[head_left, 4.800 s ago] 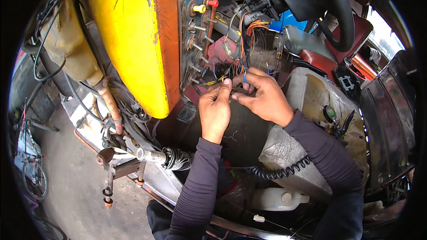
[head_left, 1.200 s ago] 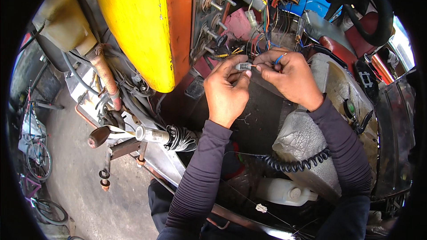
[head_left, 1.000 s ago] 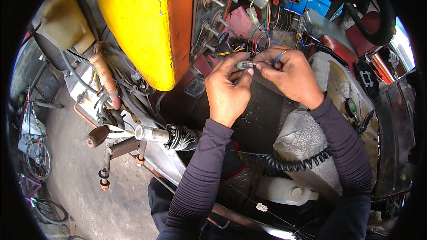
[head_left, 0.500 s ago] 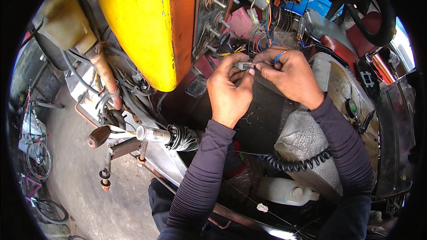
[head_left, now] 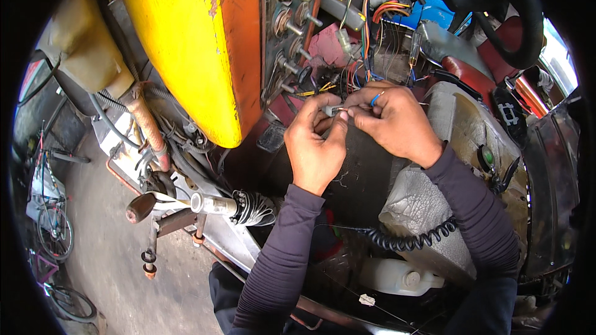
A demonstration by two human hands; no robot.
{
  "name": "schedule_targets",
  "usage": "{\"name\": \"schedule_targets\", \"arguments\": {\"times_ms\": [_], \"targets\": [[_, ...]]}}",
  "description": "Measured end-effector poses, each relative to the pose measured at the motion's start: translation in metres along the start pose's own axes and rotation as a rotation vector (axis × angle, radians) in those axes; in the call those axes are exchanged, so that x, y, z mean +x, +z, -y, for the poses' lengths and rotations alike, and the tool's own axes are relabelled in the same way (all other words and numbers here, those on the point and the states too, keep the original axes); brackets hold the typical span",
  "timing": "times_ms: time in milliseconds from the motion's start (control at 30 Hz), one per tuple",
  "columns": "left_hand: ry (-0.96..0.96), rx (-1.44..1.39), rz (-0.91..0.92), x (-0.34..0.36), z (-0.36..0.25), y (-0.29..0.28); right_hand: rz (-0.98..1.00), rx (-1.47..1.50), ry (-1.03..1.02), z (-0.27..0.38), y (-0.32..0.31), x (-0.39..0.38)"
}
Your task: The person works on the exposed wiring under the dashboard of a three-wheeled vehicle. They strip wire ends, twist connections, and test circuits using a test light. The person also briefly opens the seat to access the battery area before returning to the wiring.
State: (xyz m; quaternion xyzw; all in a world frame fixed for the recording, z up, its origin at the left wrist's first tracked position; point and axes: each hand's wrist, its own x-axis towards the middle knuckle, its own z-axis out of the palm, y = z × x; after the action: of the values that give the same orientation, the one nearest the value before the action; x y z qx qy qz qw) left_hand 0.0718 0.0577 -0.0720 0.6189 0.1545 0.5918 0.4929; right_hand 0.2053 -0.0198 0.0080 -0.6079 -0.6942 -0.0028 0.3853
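Observation:
My left hand (head_left: pixel 315 155) pinches a small pale grey wire connector (head_left: pixel 330 110) between thumb and fingers. Close against it, my right hand (head_left: pixel 402 123) is closed, with thumb and forefinger pressed together on a thin wire at the connector's end. Whether the wire's tip sits inside the connector is too small to tell. A short blue wire (head_left: pixel 377 97) sticks up between the right fingers. Just beyond the hands, loose coloured wires (head_left: pixel 367 37) hang from an opened dashboard, with another pale connector (head_left: pixel 344 40) among them.
A panel of toggle switches (head_left: pixel 288 25) stands beside the yellow bodywork (head_left: pixel 174 37). The black steering wheel (head_left: pixel 528 37) is at upper right. A coiled black cord (head_left: pixel 413 237) crosses below my right forearm, above a white plastic jug (head_left: pixel 403 277). A lever with a clear cylinder (head_left: pixel 214 205) stands left.
The view has shifted slightly, and both hands appear a little lower and further left. The grip on the connector and the wire looks the same.

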Motion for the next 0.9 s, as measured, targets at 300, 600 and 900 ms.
{"name": "schedule_targets", "arguments": {"times_ms": [300,600,900], "targets": [[0.118,0.065,-0.004,0.002,0.007,0.002,-0.035,-0.090,-0.085,-0.002,-0.001,-0.003],[0.124,0.119,-0.008,0.003,0.006,0.004,-0.004,-0.143,-0.050,0.002,-0.005,-0.004],[0.068,0.069,-0.042,0.003,0.001,0.005,-0.006,-0.094,-0.018,0.006,-0.007,-0.001]]}}
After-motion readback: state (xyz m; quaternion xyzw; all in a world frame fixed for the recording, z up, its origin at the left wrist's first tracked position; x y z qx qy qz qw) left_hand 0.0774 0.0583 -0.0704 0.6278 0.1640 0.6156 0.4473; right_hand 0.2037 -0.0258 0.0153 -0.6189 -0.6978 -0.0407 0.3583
